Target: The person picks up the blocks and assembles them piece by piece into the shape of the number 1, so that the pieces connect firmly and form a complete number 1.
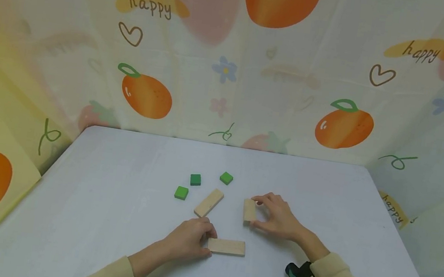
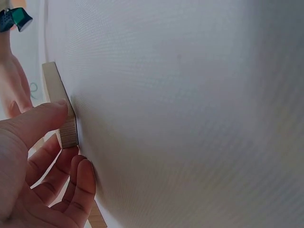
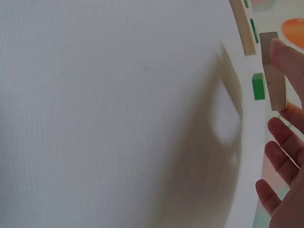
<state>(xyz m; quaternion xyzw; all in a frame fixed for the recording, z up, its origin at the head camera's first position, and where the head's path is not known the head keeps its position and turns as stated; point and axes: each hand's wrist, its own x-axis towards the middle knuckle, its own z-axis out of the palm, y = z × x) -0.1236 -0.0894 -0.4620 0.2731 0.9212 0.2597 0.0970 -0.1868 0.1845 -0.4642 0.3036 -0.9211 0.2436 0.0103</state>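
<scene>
My left hand [image 1: 191, 239] pinches the left end of a flat wooden block [image 1: 227, 247] that lies crosswise near the front. In the left wrist view, the thumb presses the long side of this block [image 2: 61, 92] and the fingers curl by its end. Between thumb and forefinger, my right hand [image 1: 279, 217] holds another wooden block [image 1: 250, 211]. The right wrist view shows this block [image 3: 274, 73] raised off the table, with a shadow below and the other fingers spread loosely. A third wooden block [image 1: 209, 203] lies slanted just beyond the left hand.
Several small green blocks lie behind the wooden ones, among them one at the left [image 1: 181, 193] and one at the back [image 1: 226, 178]. They all rest on a white table [image 1: 115, 180]. A fruit-patterned cloth [image 1: 253, 96] hangs along the table's back edge.
</scene>
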